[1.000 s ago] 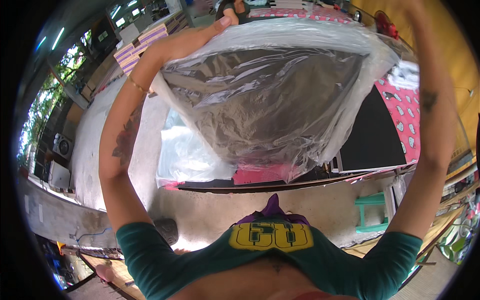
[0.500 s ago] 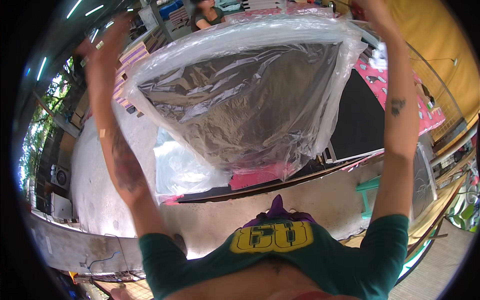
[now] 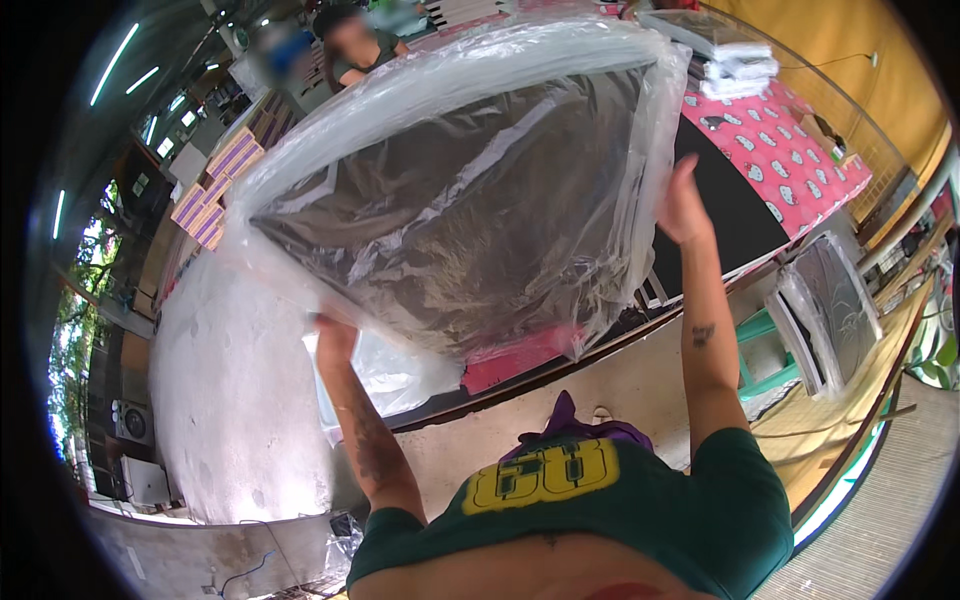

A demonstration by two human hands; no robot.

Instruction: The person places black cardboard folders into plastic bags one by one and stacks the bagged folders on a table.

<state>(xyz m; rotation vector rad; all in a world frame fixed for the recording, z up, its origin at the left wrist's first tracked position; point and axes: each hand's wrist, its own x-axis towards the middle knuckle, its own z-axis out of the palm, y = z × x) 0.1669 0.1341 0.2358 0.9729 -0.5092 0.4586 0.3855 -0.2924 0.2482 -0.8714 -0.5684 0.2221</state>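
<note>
Plastic-wrapped dark panel (image 3: 460, 200) over pink-covered bench (image 3: 800, 165), betw. both grips. L grip (image 3: 336, 338) at its lower-L edge, blurred; hold: can't tell. R grip (image 3: 682, 208) at R edge, looks released; contact unclear. Writing: yellow block print, green shirt (image 3: 640, 510).

L hand (image 3: 337, 340), blurred, at lower L edge of wrinkled clear plastic (image 3: 460, 210), dark in middle; R hand (image 3: 686, 212) by its R edge, thumb up, grip unclear. Black board (image 3: 722, 205) & pink cloth (image 3: 795, 150) to R, green stool (image 3: 765, 378) nearer. Co-worker (image 3: 378, 52) beyond plastic, boxes (image 3: 222, 180) far L
</note>
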